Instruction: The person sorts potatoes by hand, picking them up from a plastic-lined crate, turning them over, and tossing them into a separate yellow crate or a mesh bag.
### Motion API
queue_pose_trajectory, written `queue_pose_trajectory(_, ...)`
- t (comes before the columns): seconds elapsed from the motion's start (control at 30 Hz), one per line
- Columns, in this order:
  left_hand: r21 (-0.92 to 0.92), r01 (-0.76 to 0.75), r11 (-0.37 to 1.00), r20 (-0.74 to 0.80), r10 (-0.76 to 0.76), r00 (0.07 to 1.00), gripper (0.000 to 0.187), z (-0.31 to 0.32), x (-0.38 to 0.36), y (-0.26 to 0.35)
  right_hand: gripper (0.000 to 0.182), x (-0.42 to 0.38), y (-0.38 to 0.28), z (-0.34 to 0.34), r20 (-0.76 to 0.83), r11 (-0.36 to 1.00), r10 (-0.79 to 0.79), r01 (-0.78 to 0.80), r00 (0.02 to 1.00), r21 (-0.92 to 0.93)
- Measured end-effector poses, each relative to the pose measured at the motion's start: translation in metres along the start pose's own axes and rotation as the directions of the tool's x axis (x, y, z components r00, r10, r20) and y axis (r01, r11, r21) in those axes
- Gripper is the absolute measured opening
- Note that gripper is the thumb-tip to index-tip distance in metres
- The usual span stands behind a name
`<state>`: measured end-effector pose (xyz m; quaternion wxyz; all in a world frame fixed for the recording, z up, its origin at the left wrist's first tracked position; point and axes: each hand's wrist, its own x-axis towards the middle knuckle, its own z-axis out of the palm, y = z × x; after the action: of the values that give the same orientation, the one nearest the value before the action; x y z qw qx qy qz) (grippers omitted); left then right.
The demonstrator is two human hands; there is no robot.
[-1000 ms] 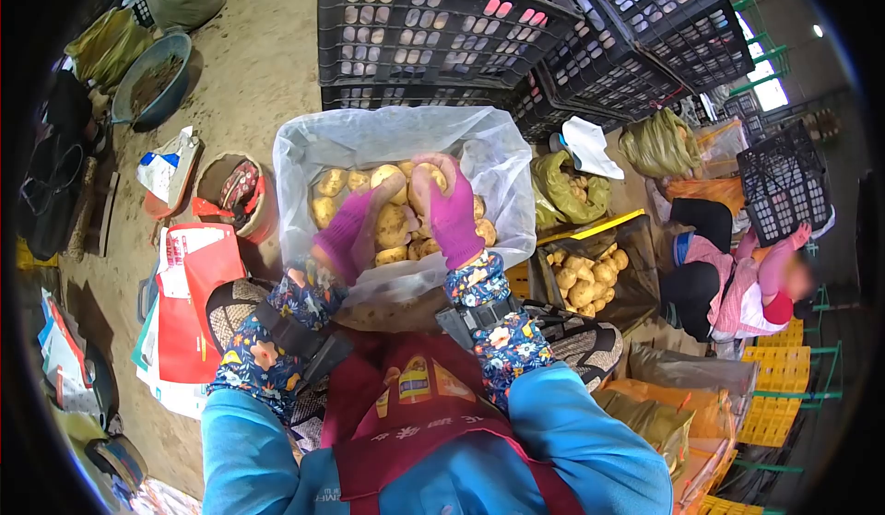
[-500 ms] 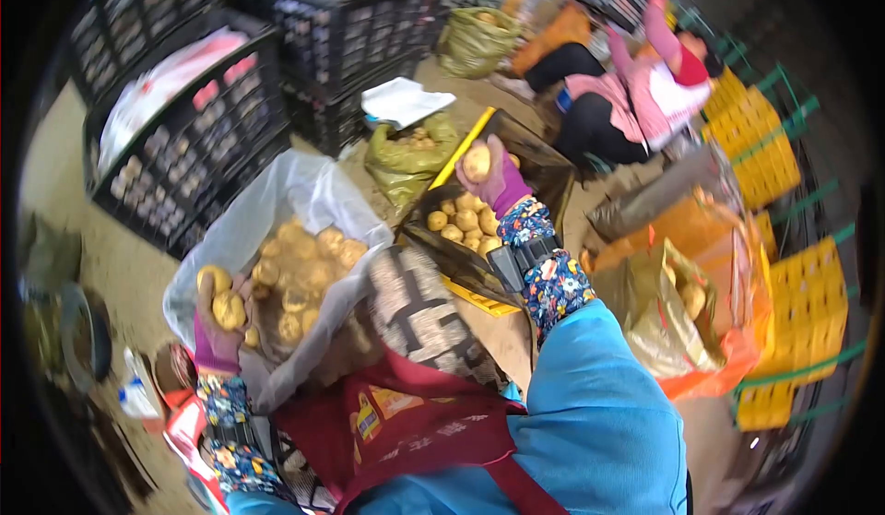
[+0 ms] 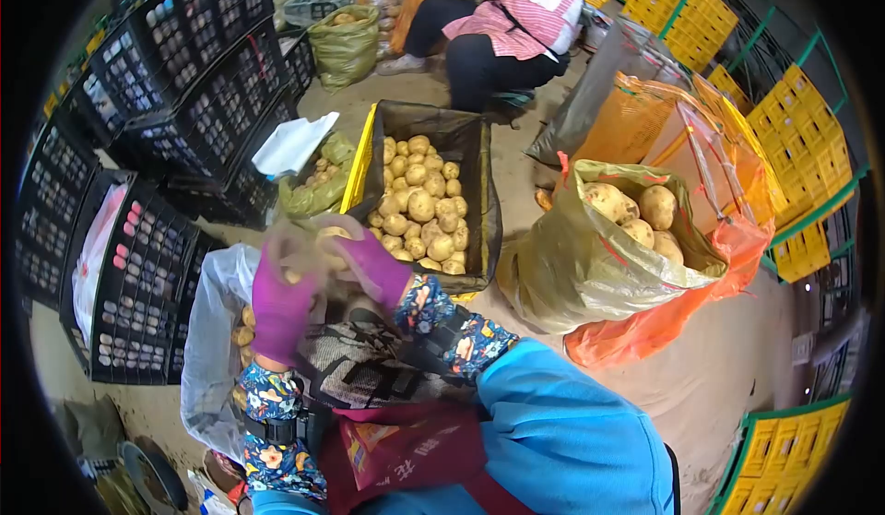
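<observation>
My left hand (image 3: pixel 279 307), in a purple glove, is raised over the clear plastic bag (image 3: pixel 210 331), its fingers curled around a potato that motion blurs. Close beside it, my right hand (image 3: pixel 376 264) grips another potato (image 3: pixel 332 238). Potatoes (image 3: pixel 245 326) show in the clear bag, largely hidden behind my left hand. Just beyond my right hand stands a yellow crate (image 3: pixel 361 160) lined with dark plastic and holding many small potatoes (image 3: pixel 421 203).
An olive sack (image 3: pixel 590 261) of larger potatoes stands at right, by an orange mesh bag (image 3: pixel 636 114). Black crates (image 3: pixel 212 100) are stacked at left, yellow crates (image 3: pixel 797 137) at far right. Another person (image 3: pixel 507 40) sits beyond the lined crate. A small green bag (image 3: pixel 318 197) lies left of it.
My view has swung to the right. My right hand, holding a potato above the lined crate before, has come back toward my left hand. My left hand has risen from inside the clear bag.
</observation>
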<state>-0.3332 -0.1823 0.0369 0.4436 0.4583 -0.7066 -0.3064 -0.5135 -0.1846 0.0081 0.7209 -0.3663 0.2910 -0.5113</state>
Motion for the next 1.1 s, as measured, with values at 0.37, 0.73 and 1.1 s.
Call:
queue_pose_trajectory(0.37,-0.218,-0.071,0.973,0.155,0.106,0.982,0.041,0.099,0.009,0.048,0.043,-0.059,-0.01,-0.038,-0.156,0.973,-0.203,0.181,0.967,-0.142)
queue_pose_trajectory(0.73,-0.589,0.287,0.755,0.206,-0.202,0.957,0.061,0.014,0.017,0.048,0.071,-0.254,-0.239,-0.016,-0.244,0.772,-0.546,0.368,0.802,-0.519)
queue_pose_trajectory(1.1,-0.47,0.205,0.859,-0.176,-0.318,0.931,0.059,-0.133,-0.024,-0.021,0.064,-0.212,-0.612,-0.272,-0.199,0.037,-0.929,-0.457,0.312,-0.889)
